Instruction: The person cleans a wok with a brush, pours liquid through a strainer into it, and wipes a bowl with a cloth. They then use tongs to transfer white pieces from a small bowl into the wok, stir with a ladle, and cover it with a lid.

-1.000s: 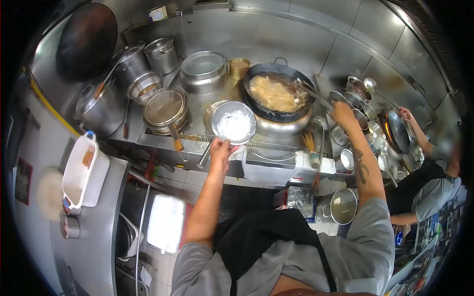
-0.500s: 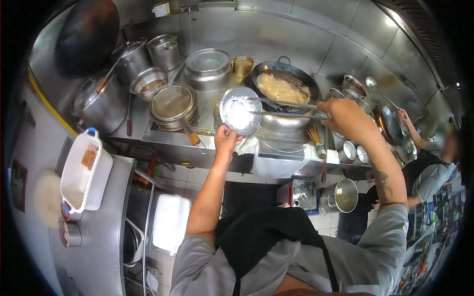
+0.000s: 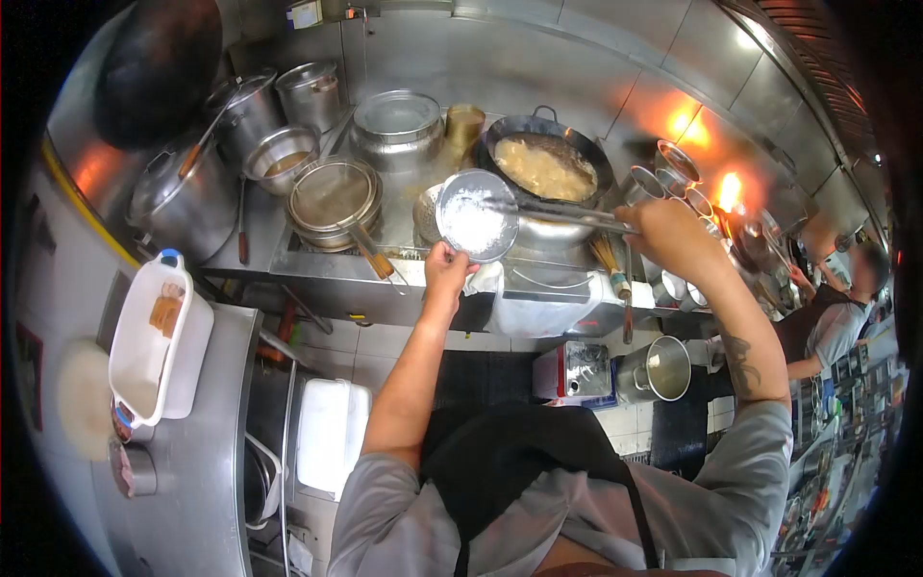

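Observation:
My left hand point(image 3: 448, 273) grips the near rim of a round grey bowl point(image 3: 478, 215) with white powder inside. My right hand point(image 3: 665, 234) is closed around the end of long metal tongs point(image 3: 577, 217), whose far tips reach into the bowl at the powder. Behind the tongs, a black wok point(image 3: 588, 144) holds pale food in bubbling oil. A perforated metal ladle or strainer point(image 3: 426, 213) shows partly behind the bowl.
Lidded pots point(image 3: 187, 197) and a strainer over a pan point(image 3: 333, 197) stand left on the stove. Flames point(image 3: 731, 190) rise at the right, near a co-worker point(image 3: 827, 322). A white tub point(image 3: 162, 337) lies on the left counter. A metal pot point(image 3: 657, 371) stands below.
Large flames have flared up at the co-worker's station, and the co-worker's raised arm has come down. The bowl sits slightly further right, and the tongs' arms look closer together.

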The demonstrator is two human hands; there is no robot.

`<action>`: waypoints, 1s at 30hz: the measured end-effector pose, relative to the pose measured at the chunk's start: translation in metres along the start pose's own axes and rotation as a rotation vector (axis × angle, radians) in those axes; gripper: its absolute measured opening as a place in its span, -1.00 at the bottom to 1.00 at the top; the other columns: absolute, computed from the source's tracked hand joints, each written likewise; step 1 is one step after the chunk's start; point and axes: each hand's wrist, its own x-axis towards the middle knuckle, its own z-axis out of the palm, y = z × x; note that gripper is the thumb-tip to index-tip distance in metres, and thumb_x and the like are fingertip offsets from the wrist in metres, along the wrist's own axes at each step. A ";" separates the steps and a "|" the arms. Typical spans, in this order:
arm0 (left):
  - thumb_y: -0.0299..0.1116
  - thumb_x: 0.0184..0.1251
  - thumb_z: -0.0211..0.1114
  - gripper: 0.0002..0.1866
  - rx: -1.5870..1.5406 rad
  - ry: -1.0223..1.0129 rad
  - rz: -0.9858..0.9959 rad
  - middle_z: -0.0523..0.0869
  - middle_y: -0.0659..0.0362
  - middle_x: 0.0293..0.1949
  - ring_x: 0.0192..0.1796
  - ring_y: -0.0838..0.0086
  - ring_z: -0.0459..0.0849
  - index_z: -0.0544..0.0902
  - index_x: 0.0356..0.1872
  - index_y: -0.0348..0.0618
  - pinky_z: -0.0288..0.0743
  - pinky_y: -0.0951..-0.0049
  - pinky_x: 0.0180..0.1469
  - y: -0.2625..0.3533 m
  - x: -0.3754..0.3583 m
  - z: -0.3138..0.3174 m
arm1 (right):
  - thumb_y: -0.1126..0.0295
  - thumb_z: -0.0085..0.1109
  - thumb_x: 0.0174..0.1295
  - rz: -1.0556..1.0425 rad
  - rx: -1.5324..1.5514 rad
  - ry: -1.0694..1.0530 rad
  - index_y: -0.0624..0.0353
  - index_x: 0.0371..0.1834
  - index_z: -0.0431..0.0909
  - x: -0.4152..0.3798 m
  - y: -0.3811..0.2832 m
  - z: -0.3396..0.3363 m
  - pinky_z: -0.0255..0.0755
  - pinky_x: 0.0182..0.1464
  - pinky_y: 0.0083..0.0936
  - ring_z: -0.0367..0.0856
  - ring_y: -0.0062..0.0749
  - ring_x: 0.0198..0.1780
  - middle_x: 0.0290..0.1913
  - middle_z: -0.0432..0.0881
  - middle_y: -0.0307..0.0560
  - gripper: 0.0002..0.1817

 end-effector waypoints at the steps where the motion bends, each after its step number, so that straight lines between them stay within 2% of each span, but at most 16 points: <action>1: -0.61 0.24 0.09 -0.87 0.005 0.006 0.001 0.59 0.06 -0.23 -0.29 0.40 0.67 0.34 -0.42 -0.18 0.68 0.48 -0.27 -0.001 0.002 0.003 | 0.43 0.25 -0.03 -0.020 -0.013 0.001 0.24 -0.21 0.57 -0.002 0.002 0.001 0.48 -0.16 -0.18 0.62 -0.03 -0.22 -0.36 0.63 0.08 -0.72; 4: -0.61 0.24 0.10 -0.86 0.031 0.007 -0.007 0.60 0.06 -0.25 -0.31 0.40 0.67 0.34 -0.43 -0.17 0.68 0.47 -0.28 -0.002 0.004 0.013 | 0.44 0.25 -0.04 -0.053 -0.023 -0.027 0.23 -0.17 0.56 -0.006 0.004 0.005 0.48 -0.15 -0.20 0.61 -0.03 -0.19 -0.30 0.63 0.08 -0.70; 7: -0.61 0.24 0.11 -0.86 -0.009 -0.017 -0.028 0.61 0.07 -0.28 -0.32 0.41 0.67 0.35 -0.43 -0.16 0.68 0.48 -0.30 0.002 0.001 0.028 | 0.45 0.23 -0.03 -0.137 0.019 0.060 0.22 -0.17 0.56 -0.009 0.021 0.021 0.47 -0.14 -0.19 0.61 -0.03 -0.20 -0.31 0.63 0.09 -0.70; 10: -0.60 0.25 0.10 -0.87 0.025 -0.023 -0.031 0.61 0.07 -0.27 -0.31 0.39 0.67 0.36 -0.42 -0.16 0.68 0.46 -0.30 -0.004 0.005 0.038 | 0.47 0.22 -0.02 -0.028 -0.023 -0.029 0.22 -0.16 0.56 -0.014 0.028 0.011 0.47 -0.12 -0.19 0.61 -0.01 -0.20 -0.32 0.63 0.10 -0.70; 13: -0.60 0.21 0.12 -0.86 -0.072 0.016 -0.071 0.55 0.14 -0.39 -0.40 0.47 0.64 0.35 -0.44 -0.17 0.66 0.47 -0.33 -0.007 0.007 0.050 | 0.47 0.22 -0.01 -0.042 0.023 0.107 0.22 -0.17 0.56 -0.021 0.048 0.013 0.47 -0.12 -0.17 0.61 0.01 -0.21 -0.34 0.63 0.11 -0.72; 16: -0.59 0.21 0.11 -0.89 -0.028 0.055 -0.122 0.54 0.16 -0.40 -0.41 0.46 0.64 0.38 -0.44 -0.19 0.67 0.46 -0.31 -0.011 0.012 0.058 | 0.46 0.22 0.00 -0.042 0.049 0.120 0.22 -0.14 0.55 -0.026 0.061 0.012 0.46 -0.12 -0.17 0.60 0.01 -0.20 -0.34 0.62 0.12 -0.70; 19: -0.60 0.20 0.12 -0.90 -0.051 0.045 -0.106 0.53 0.18 -0.40 -0.38 0.48 0.63 0.40 -0.44 -0.19 0.67 0.46 -0.30 -0.016 0.014 0.063 | 0.46 0.23 0.00 0.019 0.013 -0.054 0.22 -0.10 0.55 -0.027 0.068 0.018 0.46 -0.13 -0.17 0.60 0.02 -0.18 -0.32 0.62 0.13 -0.67; 22: -0.60 0.20 0.12 -0.90 -0.026 0.034 -0.052 0.54 0.18 -0.39 -0.37 0.50 0.62 0.39 -0.44 -0.19 0.67 0.47 -0.30 -0.018 0.016 0.070 | 0.45 0.23 0.00 -0.086 0.049 0.053 0.22 -0.07 0.55 -0.031 0.078 0.031 0.46 -0.12 -0.16 0.60 0.02 -0.18 -0.32 0.62 0.14 -0.65; 25: -0.60 0.20 0.12 -0.90 -0.015 -0.005 0.011 0.53 0.18 -0.38 -0.37 0.52 0.60 0.39 -0.43 -0.19 0.67 0.49 -0.31 -0.013 0.010 0.080 | 0.45 0.24 0.00 -0.073 0.076 0.026 0.21 -0.06 0.55 -0.029 0.080 0.032 0.45 -0.11 -0.16 0.59 0.01 -0.18 -0.33 0.61 0.15 -0.64; 30: -0.60 0.21 0.11 -0.91 -0.049 -0.007 -0.009 0.54 0.17 -0.36 -0.37 0.50 0.61 0.40 -0.41 -0.19 0.66 0.48 -0.31 -0.016 0.012 0.083 | 0.45 0.24 0.01 -0.017 0.097 0.055 0.22 -0.09 0.56 -0.029 0.087 0.025 0.45 -0.11 -0.15 0.59 0.03 -0.18 -0.32 0.61 0.16 -0.67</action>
